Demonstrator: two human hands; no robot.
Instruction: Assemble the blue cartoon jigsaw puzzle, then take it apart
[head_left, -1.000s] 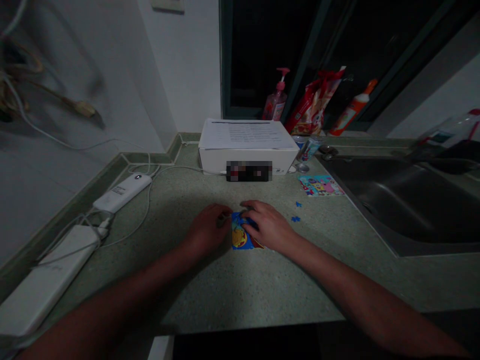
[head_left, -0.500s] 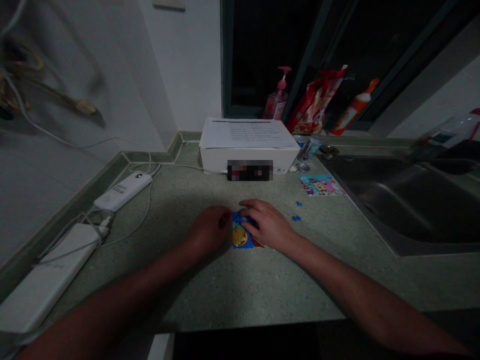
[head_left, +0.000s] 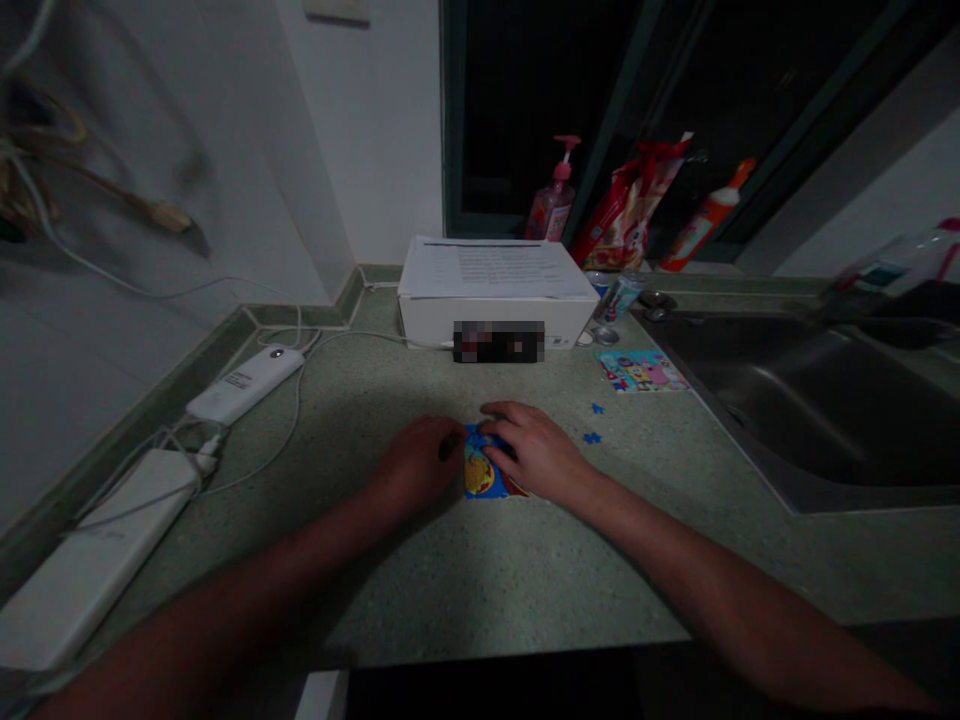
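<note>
A small jigsaw puzzle (head_left: 480, 477), blue with a round yellow figure and a dark red corner, lies flat on the counter between my hands. My left hand (head_left: 424, 455) is closed at its left edge, thumb and fingertips pinched together against the upper left corner. From the right, my right hand (head_left: 536, 450) reaches over the puzzle with curved fingers. Its thumb and fingertips close on a blue puzzle piece (head_left: 475, 438) near the top, and the hand covers the puzzle's upper right. Two loose blue puzzle pieces (head_left: 592, 438) rest on the counter right of that hand.
Behind the puzzle stands a white box (head_left: 427, 318) with a printed sheet on top and a dark device in front. A colourful picture card (head_left: 645, 371) lies near the sink (head_left: 825, 400). White power banks (head_left: 97, 560) and cables line the left side.
Hardly anything differs. Both hands keep their places at the puzzle, and the whole view has shifted very slightly.
</note>
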